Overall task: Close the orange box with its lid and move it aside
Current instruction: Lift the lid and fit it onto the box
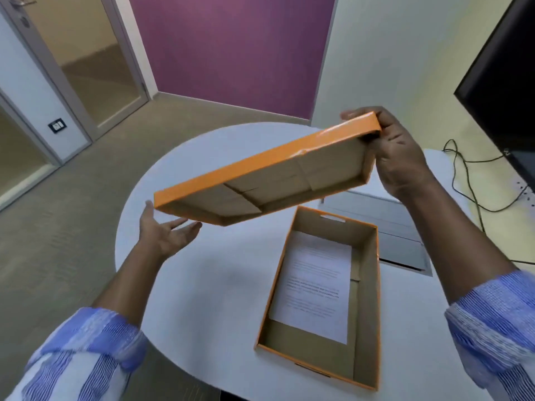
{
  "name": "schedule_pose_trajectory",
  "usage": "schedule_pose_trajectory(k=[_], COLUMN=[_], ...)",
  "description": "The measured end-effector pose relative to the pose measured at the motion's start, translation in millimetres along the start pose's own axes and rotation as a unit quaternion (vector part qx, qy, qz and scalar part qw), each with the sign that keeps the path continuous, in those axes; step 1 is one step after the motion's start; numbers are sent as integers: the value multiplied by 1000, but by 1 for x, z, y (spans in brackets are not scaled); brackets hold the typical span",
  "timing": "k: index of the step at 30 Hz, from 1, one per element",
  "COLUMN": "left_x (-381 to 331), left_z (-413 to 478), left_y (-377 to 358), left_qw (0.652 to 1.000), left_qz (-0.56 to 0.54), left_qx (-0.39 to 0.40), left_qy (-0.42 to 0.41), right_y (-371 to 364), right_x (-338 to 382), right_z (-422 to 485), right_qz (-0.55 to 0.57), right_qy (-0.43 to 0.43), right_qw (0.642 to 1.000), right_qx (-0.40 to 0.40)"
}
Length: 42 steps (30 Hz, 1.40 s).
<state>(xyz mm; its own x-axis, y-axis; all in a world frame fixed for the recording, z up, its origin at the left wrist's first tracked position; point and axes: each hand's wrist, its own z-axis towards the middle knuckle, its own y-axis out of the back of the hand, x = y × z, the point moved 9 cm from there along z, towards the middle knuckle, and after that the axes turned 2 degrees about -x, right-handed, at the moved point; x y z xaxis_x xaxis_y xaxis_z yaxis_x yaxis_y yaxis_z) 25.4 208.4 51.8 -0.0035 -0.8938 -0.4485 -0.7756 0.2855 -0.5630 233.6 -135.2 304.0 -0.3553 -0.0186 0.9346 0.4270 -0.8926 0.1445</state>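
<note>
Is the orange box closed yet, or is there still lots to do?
Not yet. The lid is picked up and held in the air by the right hand; the left hand reaches under its other end. The orange box still sits open with a paper inside. Left: fit the lid, then move the box aside.

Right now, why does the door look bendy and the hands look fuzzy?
Head view: the wide lens bows straight lines near the edges, so the door frame leans. The left hand and the sleeves smear with motion blur. The lid, gripped by the right hand, shows small glare spots on its orange rim.
</note>
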Motion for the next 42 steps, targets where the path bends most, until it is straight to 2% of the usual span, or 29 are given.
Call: schedule_pose_trajectory(k=[2,4,7,10,13,17,21,25,27,31,34,37,40,42], left_x=[15,31,47,67,81,104,126,151,163,179,187,179,153,134], left_z=[-2,-8,-10,-8,-9,-19,-23,-27,-30,-33,-35,-31,-18,-7], left_y=[-17,-32,-39,-43,-43,-49,-42,-28,-19,-4,2,2,-8,-30], left_qw=[996,988,976,974,968,951,928,903,896,877,866,855,842,816], left_qz=[57,124,201,213,232,280,340,395,407,431,443,449,455,491], left_qx=[65,96,66,58,45,60,45,24,4,-36,-58,-80,-118,-115], left_qy=[0,-8,-54,-59,-80,-117,-142,-166,-175,-209,-226,-247,-264,-283], right_y=[15,32,65,97,122,150,159,172,174,174,167,161,144,130], right_x=[-16,-36,-57,-67,-86,-117,-144,-177,-194,-227,-254,-271,-272,-261], right_z=[-12,-24,-46,-72,-103,-141,-179,-208,-218,-240,-253,-270,-298,-311], right_qz=[8,11,-33,-166,-176,-224,-254,-317,-324,-267,-172,-67,70,132], right_qy=[-17,-43,-67,-97,-143,-221,-250,-264,-268,-326,-393,-459,-508,-519], right_qw=[1000,999,997,979,970,947,934,911,907,903,893,859,808,787], right_qx=[13,14,-34,-72,-85,-69,-6,1,-20,-88,-134,-217,-289,-308])
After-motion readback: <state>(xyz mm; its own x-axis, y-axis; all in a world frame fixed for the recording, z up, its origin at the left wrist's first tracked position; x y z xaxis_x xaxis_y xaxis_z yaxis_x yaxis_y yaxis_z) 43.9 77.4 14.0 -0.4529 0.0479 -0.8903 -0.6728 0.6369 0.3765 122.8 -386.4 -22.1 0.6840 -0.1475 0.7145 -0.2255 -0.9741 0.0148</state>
